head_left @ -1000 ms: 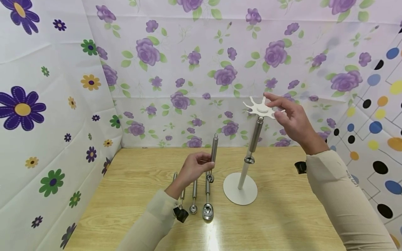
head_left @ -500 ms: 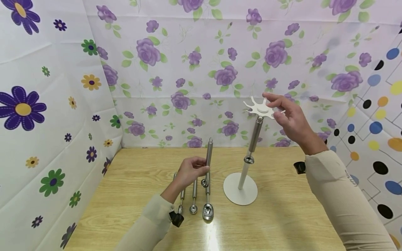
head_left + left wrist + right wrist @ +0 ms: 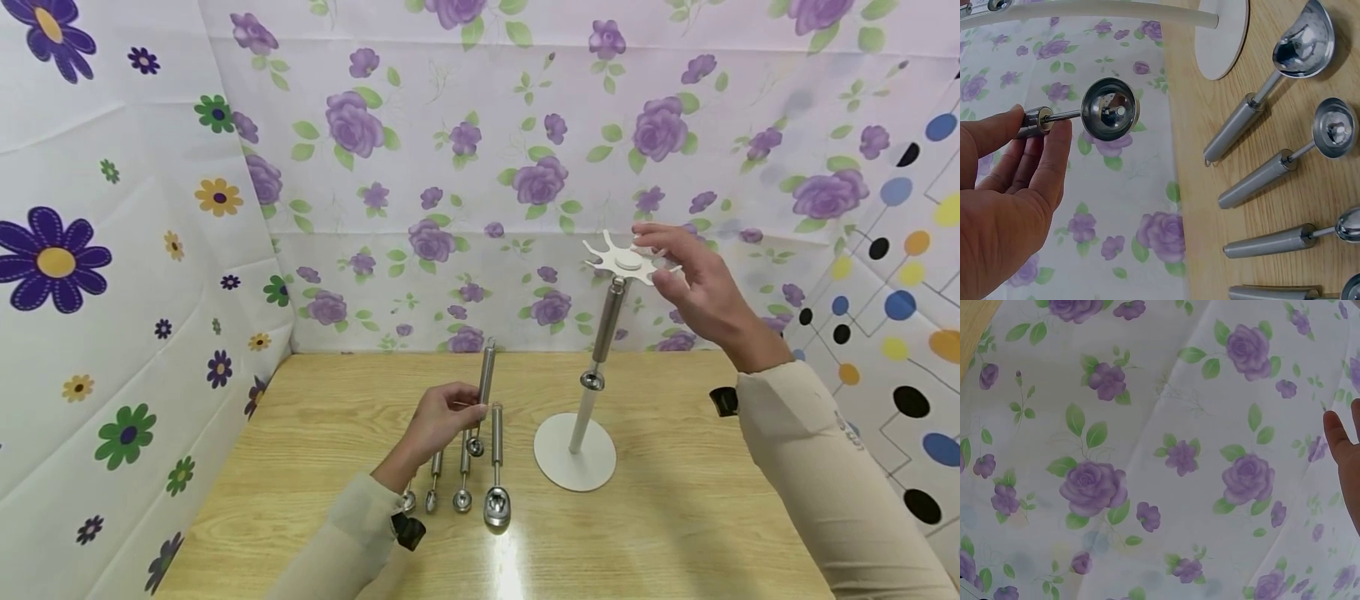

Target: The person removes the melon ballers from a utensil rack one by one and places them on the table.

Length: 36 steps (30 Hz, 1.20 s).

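Observation:
My left hand [image 3: 442,415] pinches the steel handle of a melon baller [image 3: 487,373] near its lower end. In the left wrist view its round bowl [image 3: 1109,111] points away from the fingertips, and the handle's far end is hidden by the hand. My right hand [image 3: 701,287] is at the top of a white utensil stand [image 3: 628,265], its thumb and fingers at the hooks on the right side. One steel scoop [image 3: 609,321] hangs from a front hook. The right wrist view catches only part of the right hand [image 3: 1349,456] at its edge.
Several steel scoops lie side by side on the wooden table, among them an oval scoop [image 3: 497,507] and a small round one [image 3: 462,500]. The stand's round base [image 3: 555,467] is right of them. Patterned cloths [image 3: 420,167] close off the back and sides.
My left hand has moved left and down with the melon baller, away from the stand. The hanging scoop has shifted slightly left with the hooks, while my right hand has stayed at the top.

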Available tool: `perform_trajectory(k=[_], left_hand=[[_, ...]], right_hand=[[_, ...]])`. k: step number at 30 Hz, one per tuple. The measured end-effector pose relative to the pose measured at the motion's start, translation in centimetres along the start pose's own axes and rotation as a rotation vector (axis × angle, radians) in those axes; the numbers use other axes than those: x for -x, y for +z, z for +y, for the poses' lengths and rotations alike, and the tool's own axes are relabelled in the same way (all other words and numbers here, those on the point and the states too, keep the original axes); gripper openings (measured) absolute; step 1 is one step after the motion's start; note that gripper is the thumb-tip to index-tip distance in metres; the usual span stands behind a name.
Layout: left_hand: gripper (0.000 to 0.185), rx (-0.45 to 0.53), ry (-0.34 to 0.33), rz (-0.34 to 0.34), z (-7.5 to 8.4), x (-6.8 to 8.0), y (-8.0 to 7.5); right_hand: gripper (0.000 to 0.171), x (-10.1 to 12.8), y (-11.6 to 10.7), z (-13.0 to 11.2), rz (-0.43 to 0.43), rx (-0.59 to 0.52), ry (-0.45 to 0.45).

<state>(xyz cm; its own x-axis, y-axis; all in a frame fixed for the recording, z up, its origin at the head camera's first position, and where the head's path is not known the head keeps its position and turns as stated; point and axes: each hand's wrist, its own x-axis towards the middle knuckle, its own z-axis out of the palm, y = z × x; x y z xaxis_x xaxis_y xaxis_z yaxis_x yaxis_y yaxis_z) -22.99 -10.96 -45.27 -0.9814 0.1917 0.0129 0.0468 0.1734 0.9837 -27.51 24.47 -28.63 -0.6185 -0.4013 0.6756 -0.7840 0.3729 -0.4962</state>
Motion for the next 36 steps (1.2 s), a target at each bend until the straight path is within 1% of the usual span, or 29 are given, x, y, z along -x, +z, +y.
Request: perform_trajectory(k=[2,5,6,8,13,15,17,22,29,36], left_hand=[[0.025,0.002,-0.017,0.011,-0.2,0.2,-0.2],[0.026,0.001,-0.033,0.019,-0.4,0.4,-0.6],[0.026,-0.002,-0.035,0.026,-0.5,0.5,-0.6],[0.026,-0.011,-0.035,0.032,-0.1,0.9,-0.8],[0.026,-0.019,-0.038,0.052,-0.4,1.3,-1.6],[0.026,-0.015,-0.035,0.058,-1.2,1.2,-2.0],[0.025,-0.015,-0.037,0.06,-1.4,1.4,-2.3],[0.024,-0.021,-0.056,0.072,-2.0,1.7,-3.0],[0.025,-0.013,-0.094,0.092,-2.5,2.0,-3.7],[0.025,-0.032,-0.092,0.119,-2.9,2.3,-4.3]], right_hand=[[0.062,-0.1,-0.1,-0.1,-0.011,0.017,-0.008],[0.058,0.0,-0.3,-0.1,-0.02,0.025,-0.01],[0.056,0.0,-0.3,-0.2,-0.021,0.03,-0.009],[0.05,0.0,-0.4,-0.2,-0.023,0.039,-0.002],[0.038,-0.1,-0.4,-0.4,-0.031,0.051,0.006],[0.034,-0.1,-0.4,-0.4,-0.033,0.051,0.006],[0.032,-0.1,-0.4,-0.5,-0.035,0.053,0.011],[0.029,-0.1,-0.4,-0.5,-0.032,0.062,0.024],[0.026,-0.2,-0.3,-0.5,-0.018,0.081,0.028],[0.025,-0.2,-0.1,-0.5,0.005,0.066,0.016]])
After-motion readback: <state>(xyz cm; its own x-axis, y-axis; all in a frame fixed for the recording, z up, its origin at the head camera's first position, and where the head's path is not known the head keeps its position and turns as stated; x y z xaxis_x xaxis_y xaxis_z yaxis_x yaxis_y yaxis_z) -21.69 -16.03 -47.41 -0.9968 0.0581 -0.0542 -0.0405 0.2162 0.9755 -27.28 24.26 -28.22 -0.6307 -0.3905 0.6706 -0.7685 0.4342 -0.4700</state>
